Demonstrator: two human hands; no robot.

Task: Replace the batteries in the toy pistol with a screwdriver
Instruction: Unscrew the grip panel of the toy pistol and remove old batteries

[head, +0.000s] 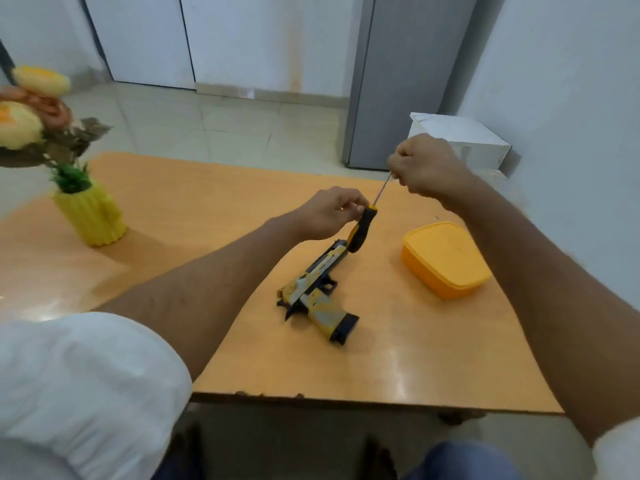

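Yellow box (446, 259) sits lidded on the right of the table (194, 216), contents hidden. Yellow vase (91, 216) at the left holds fake flowers (33, 116) (blurred at the frame edge). Toy pistol (320, 289) lies flat mid-table, between the arms. Above it, the left hand (329, 213) pinches the screwdriver (363, 226) at the top of its black handle; the right hand (424, 164) is closed around the thin shaft, probably near the tip. Tiled floor, white wall panels, grey cabinet (394, 81), white carton (457, 140) behind.
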